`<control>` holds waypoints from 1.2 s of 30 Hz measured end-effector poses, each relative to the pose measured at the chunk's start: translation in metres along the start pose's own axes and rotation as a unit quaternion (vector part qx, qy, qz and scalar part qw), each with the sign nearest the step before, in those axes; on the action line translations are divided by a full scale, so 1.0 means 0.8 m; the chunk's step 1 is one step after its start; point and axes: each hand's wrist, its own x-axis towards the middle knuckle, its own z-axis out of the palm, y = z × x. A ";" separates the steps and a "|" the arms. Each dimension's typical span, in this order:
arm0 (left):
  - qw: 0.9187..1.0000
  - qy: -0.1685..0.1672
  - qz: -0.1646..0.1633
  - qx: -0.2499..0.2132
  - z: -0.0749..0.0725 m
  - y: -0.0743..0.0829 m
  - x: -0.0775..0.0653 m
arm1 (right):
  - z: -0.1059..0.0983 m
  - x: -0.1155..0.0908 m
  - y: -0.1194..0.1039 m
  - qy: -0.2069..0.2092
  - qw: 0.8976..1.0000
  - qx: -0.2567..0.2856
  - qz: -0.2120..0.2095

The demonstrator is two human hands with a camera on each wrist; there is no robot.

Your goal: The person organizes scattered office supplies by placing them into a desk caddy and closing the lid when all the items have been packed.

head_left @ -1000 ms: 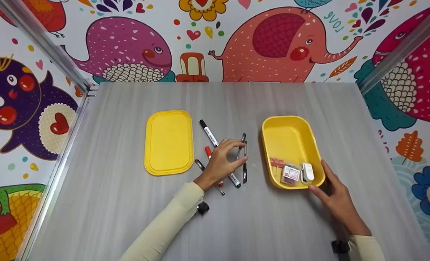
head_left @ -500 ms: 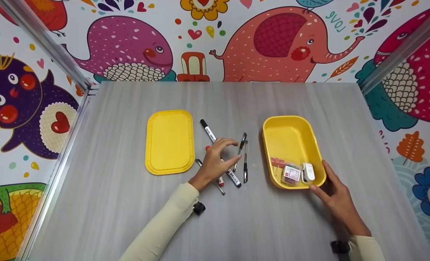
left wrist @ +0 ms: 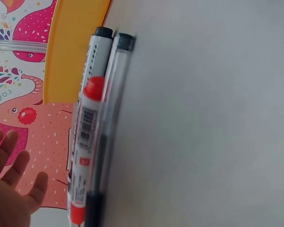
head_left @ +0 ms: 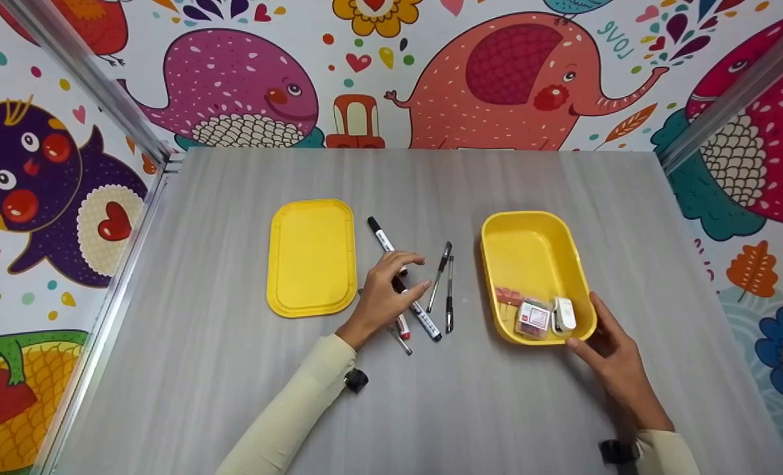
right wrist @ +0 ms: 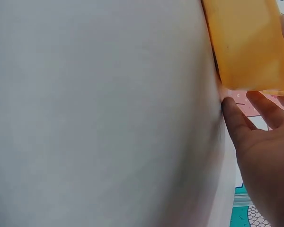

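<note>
Above several pens and markers, my left hand (head_left: 386,297) hovers with thumb and fingers curved apart and nothing between them. It partly covers the black-capped marker (head_left: 381,234), another black-ended marker (head_left: 425,321) and a red-capped marker (left wrist: 87,151). Just right of its fingertips lie two slim black pens (head_left: 450,297) on the table. My right hand (head_left: 614,356) holds the near right corner of a yellow box (head_left: 579,264), thumb at the front and fingers along the side. Inside are a white stapler (head_left: 564,315), a small labelled clear case (head_left: 533,318) and pink pieces (head_left: 508,295).
A yellow lid (head_left: 312,257) lies flat left of the pens. The grey table (head_left: 187,363) meets printed cartoon walls (head_left: 431,79) at the back and sides, with metal posts (head_left: 88,86) at the corners.
My left hand has drawn back to the left, away from the two slim pens, uncovering more of the marker below it. My right hand stays at the box's corner.
</note>
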 end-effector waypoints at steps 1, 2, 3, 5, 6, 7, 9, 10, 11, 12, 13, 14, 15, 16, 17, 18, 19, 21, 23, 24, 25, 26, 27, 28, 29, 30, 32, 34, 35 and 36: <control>1.000 0.000 -0.002 0.000 -0.002 0.000 0.000 | 0.000 0.000 0.000 0.001 1.000 -0.002 0.001; 1.000 0.002 -0.003 -0.001 -0.004 0.000 -0.001 | 0.000 0.000 0.000 0.002 1.000 -0.003 0.003; 1.000 0.004 -0.003 -0.003 -0.005 0.000 -0.001 | 0.000 0.000 0.000 0.002 1.000 -0.004 0.004; 1.000 0.008 -0.004 -0.001 -0.009 0.000 -0.002 | 0.000 0.000 0.000 0.004 1.000 -0.003 0.006; 1.000 0.010 -0.006 -0.001 -0.011 0.000 -0.002 | 0.000 0.000 0.000 0.005 1.000 -0.002 0.008; 1.000 0.012 -0.009 0.001 -0.014 0.000 -0.002 | 0.000 -0.001 0.000 0.006 1.000 0.000 0.009; 1.000 0.016 -0.012 0.007 -0.018 -0.001 -0.003 | 0.000 -0.001 0.001 0.008 1.000 0.004 0.011; 1.000 0.018 -0.015 0.011 -0.020 -0.001 -0.004 | 0.000 -0.001 0.001 0.009 1.000 0.006 0.012; 1.000 0.020 -0.017 0.012 -0.022 -0.002 -0.004 | 0.000 -0.002 0.002 0.010 1.000 0.008 0.012; 0.999 0.022 -0.020 0.014 -0.024 -0.003 -0.005 | 0.000 -0.002 0.002 0.012 1.000 0.010 0.011; 0.999 0.024 -0.022 0.015 -0.026 -0.004 -0.006 | 0.000 -0.002 0.003 0.013 1.000 0.013 0.011; 0.999 0.025 -0.025 0.015 -0.028 -0.005 -0.006 | 0.000 -0.001 0.004 0.014 1.000 0.016 0.010; 0.999 0.026 -0.030 0.016 -0.031 -0.006 -0.007 | -0.001 -0.001 0.004 0.014 1.000 0.018 0.009; 0.999 0.028 -0.033 0.014 -0.033 -0.008 -0.008 | -0.001 -0.001 0.004 0.015 1.000 0.022 0.008; 0.999 0.030 -0.036 0.014 -0.034 -0.010 -0.008 | -0.001 -0.001 0.005 0.015 1.000 0.025 0.008; 0.999 0.031 -0.038 0.015 -0.036 -0.011 -0.009 | -0.001 -0.001 0.005 0.015 1.000 0.027 0.008; 0.999 0.033 -0.040 0.017 -0.038 -0.013 -0.009 | 0.000 -0.001 0.005 0.014 0.999 0.029 0.008; 0.998 0.037 -0.042 0.021 -0.041 -0.017 -0.009 | 0.000 -0.001 0.004 0.013 0.999 0.030 0.009; 0.998 0.038 -0.038 0.028 -0.043 -0.019 -0.009 | 0.000 -0.001 0.005 0.014 0.999 0.030 0.007; 0.998 0.038 -0.035 0.032 -0.044 -0.020 -0.008 | 0.000 0.000 0.005 0.014 0.999 0.036 0.007; 0.998 0.037 -0.031 0.036 -0.046 -0.021 -0.008 | 0.000 0.000 0.005 0.015 0.999 0.041 0.005; 0.998 0.034 -0.027 0.041 -0.047 -0.022 -0.007 | 0.000 0.000 0.006 0.015 0.999 0.046 0.003; 0.998 0.031 -0.022 0.047 -0.049 -0.024 -0.006 | 0.000 0.000 0.007 0.015 0.999 0.051 0.002; 0.998 0.026 -0.016 0.055 -0.051 -0.026 -0.004 | 0.000 0.000 0.007 0.015 0.998 0.055 0.000; 0.998 0.021 -0.010 0.063 -0.053 -0.029 -0.002 | 0.000 0.000 0.008 0.015 0.998 0.060 -0.001; 0.997 0.014 -0.006 0.071 -0.056 -0.031 0.000 | 0.000 0.000 0.008 0.014 0.998 0.064 -0.001; 0.996 0.000 -0.004 0.087 -0.061 -0.035 0.004 | 0.000 0.000 0.009 0.013 0.998 0.062 -0.002; 0.995 -0.014 -0.004 0.097 -0.066 -0.040 0.009 | 0.001 -0.001 0.009 0.014 0.998 0.062 0.001; 0.995 -0.019 -0.007 0.100 -0.068 -0.043 0.011 | 0.001 -0.001 0.009 0.014 0.998 0.062 0.002; 0.994 -0.024 -0.012 0.101 -0.071 -0.046 0.013 | 0.001 -0.001 0.008 0.014 0.998 0.061 0.004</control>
